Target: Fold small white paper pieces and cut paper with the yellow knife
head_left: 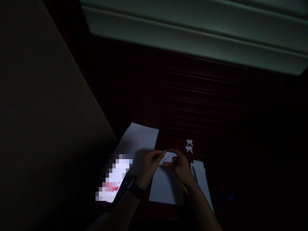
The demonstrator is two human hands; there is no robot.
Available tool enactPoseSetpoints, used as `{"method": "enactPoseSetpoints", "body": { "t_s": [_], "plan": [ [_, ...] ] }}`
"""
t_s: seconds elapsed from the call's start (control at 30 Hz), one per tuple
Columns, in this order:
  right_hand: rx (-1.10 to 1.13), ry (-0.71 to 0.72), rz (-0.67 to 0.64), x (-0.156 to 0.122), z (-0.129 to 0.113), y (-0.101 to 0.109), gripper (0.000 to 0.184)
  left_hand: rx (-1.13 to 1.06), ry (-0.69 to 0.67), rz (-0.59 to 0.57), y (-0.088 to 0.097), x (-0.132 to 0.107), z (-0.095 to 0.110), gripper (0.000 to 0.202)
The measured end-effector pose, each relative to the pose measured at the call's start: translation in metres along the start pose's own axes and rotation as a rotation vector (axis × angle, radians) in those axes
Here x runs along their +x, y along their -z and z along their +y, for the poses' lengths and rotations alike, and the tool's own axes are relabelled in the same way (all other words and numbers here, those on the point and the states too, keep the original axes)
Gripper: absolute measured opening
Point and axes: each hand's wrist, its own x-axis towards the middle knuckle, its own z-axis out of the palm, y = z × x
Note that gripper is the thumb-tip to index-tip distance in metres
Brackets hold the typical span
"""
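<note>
A small white piece of paper (167, 156) with dark lines on it is held up between both hands. My left hand (149, 164), with a dark band on its wrist, pinches the paper's left edge between thumb and fingers. From the other side, my right hand (181, 165) grips the right edge, its fingers closed on it. Below them a white sheet (166, 189) lies on the dark tabletop. A thin yellow stick, maybe a pencil (183, 187), shows beside my right wrist, partly hidden by it.
Left lie a large white sheet (137, 141) and a lit, blurred-out screen (116, 179). Small cut paper shapes (189, 146) sit beyond my right hand. A pen (194, 174) rests on more white paper (203, 184) at right. A wall (53, 106) borders the left; the room is dim.
</note>
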Motion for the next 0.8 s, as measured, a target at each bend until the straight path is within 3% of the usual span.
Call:
{"method": "enactPoseSetpoints", "body": {
  "t_s": [0.27, 0.5, 0.67, 0.8],
  "plan": [
    [-0.026, 0.003, 0.057, 0.003, 0.006, 0.0, 0.041, -0.044, 0.034, -0.052, -0.004, -0.001, 0.006, 0.031],
    [-0.028, 0.05, 0.002, 0.002, 0.003, -0.003, 0.046, -0.078, 0.067, -0.019, -0.001, -0.001, -0.004, 0.031],
    [-0.071, 0.102, 0.019, -0.005, 0.003, -0.004, 0.051, -0.159, 0.082, -0.056, -0.001, -0.002, -0.006, 0.032],
    [-0.062, 0.131, 0.042, -0.011, 0.01, -0.002, 0.049, -0.201, 0.106, -0.157, -0.005, -0.009, -0.004, 0.036]
  ]
}}
